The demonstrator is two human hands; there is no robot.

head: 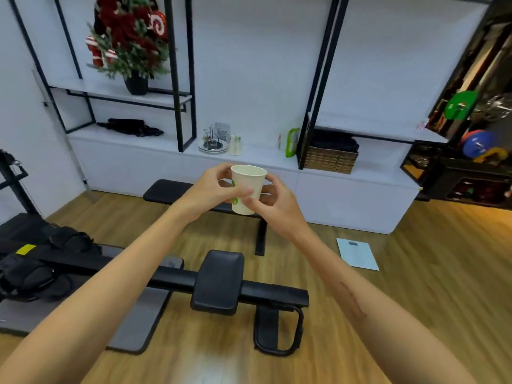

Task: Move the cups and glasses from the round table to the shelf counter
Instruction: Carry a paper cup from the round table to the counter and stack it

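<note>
Holding one paper cup upright at frame centre: left hand and right hand both grip its wall. Likely light, thin, crushable; grasp mid-wall, gently. Counter at 12 o'clock.

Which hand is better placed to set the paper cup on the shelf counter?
Probably the left hand: it wraps the paper cup more fully, and the free counter spot lies ahead. The right hand holds its lower side.
</note>
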